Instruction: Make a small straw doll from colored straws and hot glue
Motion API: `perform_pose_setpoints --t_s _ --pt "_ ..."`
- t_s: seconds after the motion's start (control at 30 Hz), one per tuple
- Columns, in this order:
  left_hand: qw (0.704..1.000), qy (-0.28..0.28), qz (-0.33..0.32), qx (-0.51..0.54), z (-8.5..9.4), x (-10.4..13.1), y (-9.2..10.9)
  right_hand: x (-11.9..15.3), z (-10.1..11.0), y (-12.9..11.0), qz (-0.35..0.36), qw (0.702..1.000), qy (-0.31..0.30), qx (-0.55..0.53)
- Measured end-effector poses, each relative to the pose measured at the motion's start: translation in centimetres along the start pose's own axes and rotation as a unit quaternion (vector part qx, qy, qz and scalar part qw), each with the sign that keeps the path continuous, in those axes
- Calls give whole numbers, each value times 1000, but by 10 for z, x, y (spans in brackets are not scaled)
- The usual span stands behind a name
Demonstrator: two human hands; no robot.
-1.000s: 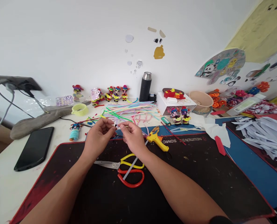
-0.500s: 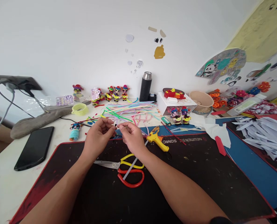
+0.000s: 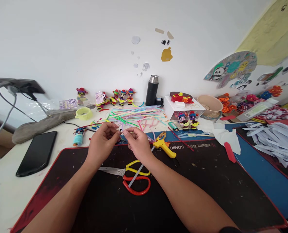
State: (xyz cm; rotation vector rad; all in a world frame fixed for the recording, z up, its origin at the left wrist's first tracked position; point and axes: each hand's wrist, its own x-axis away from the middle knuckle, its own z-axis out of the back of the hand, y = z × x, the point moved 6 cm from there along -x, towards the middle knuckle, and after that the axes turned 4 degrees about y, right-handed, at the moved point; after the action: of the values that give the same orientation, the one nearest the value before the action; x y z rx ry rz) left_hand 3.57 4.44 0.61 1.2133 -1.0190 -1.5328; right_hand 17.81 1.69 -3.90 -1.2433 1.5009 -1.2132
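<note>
My left hand (image 3: 103, 142) and my right hand (image 3: 138, 142) meet over the back edge of the black mat (image 3: 105, 207), fingertips pinched close together. Between them shows a tiny dark piece (image 3: 121, 131), too small to name; the fingers hide most of it. Below the hands lie scissors (image 3: 137, 191) with one red and one yellow handle, blades pointing left. A yellow glue gun (image 3: 166, 148) rests just right of my right hand, its pale glue stick (image 3: 135, 175) reaching across the scissors' handles. Behind the hands spreads a heap of pastel pipe cleaners (image 3: 139, 113).
Several small figures (image 3: 122, 97) stand along the wall, left of a black thermos (image 3: 152, 90). A turquoise figure (image 3: 78, 137) and a phone (image 3: 37, 153) are at left. Right are a white box (image 3: 168, 110), a beige bowl (image 3: 209, 103) and a pile of paper strips (image 3: 274, 145).
The whole view has shifted very slightly. Both hands keep the same pinched pose, and nothing on the table has visibly moved.
</note>
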Motion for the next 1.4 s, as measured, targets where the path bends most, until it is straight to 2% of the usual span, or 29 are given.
perform_pose_setpoints --t_s 0.2,0.4,1.4 --pt "998 12 -38 -58 2 2 5 -1 1 3 4 1000 1 12" --pt "996 -1 -49 -74 1 3 5 -2 1 3 5 1000 1 5" --pt "993 -27 -55 -104 -3 6 7 -1 2 0 1 999 17 32"
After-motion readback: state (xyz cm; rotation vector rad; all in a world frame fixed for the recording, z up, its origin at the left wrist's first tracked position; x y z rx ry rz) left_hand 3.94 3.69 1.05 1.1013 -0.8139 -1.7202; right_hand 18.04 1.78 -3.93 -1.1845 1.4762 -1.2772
